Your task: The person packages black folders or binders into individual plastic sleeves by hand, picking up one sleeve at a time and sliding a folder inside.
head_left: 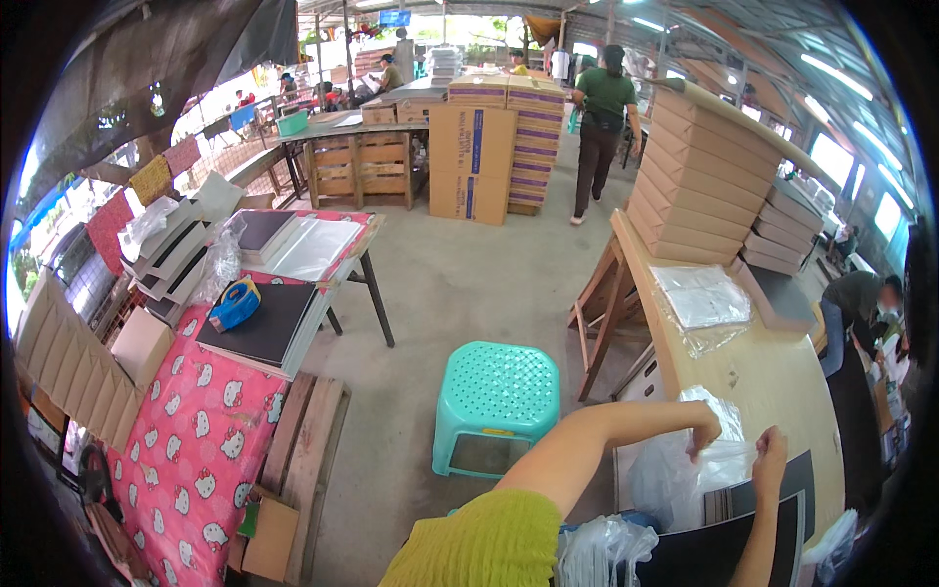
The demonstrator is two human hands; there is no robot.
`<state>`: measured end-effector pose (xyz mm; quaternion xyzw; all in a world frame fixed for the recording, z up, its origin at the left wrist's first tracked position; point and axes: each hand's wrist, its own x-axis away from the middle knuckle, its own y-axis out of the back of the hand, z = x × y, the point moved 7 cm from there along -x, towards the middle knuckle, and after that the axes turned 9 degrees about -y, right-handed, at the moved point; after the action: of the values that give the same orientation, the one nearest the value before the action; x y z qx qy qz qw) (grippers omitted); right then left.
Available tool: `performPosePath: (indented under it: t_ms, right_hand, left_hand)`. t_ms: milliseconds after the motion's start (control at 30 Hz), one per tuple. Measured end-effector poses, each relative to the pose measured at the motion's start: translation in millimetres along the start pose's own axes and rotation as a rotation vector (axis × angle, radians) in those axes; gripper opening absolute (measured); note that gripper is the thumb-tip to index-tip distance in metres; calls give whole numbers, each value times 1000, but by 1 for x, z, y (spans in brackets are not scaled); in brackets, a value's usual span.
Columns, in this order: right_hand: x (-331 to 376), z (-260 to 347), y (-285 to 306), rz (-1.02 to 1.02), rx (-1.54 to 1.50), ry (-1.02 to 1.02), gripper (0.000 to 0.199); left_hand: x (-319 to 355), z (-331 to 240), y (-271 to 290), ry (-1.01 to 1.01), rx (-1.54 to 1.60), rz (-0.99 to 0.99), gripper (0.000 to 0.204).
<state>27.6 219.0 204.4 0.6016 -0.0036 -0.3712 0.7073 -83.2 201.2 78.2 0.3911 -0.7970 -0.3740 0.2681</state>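
At the lower right, my left hand [702, 436] pinches one side of a clear plastic bag [670, 481]. Opposite it, my right hand [769, 458] has closed fingers at the bag's other edge, so the plastic stretches between the two hands. Below them lie large black boards [685, 556], with the striped edge of a small stack [717, 505] beside the bag. Crumpled clear plastic [608, 550] rests close to my body. A shiny clear packet [722, 416] is on the wooden table [782, 382] just beyond my left hand.
A turquoise stool [499, 386] stands left of my arm. The pink-covered table [181, 460] on the left holds black boards [259, 323] and a blue tape dispenser [235, 305]. Tall brown packs [699, 181] stand on the right table. A person [604, 108] walks beyond; another bends at far right.
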Motion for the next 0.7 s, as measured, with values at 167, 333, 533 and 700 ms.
performPosePath:
  t_ms: [167, 333, 533, 700]
  right_hand:
    - [10, -3, 3, -72, -119, -49, 7]
    - [4, 5, 8, -47, -124, -17, 9]
    - [-5, 28, 0, -19, -124, 29, 8]
    - [0, 8, 17, -79, -289, -212, 13]
  left_hand:
    - [-32, -51, 14, -283, 378, 203, 50]
    - [-24, 1, -8, -25, -249, 620, 49]
    - [-17, 36, 1, 298, -500, 771, 45]
    - [-12, 27, 31, 405, -760, 489, 52]
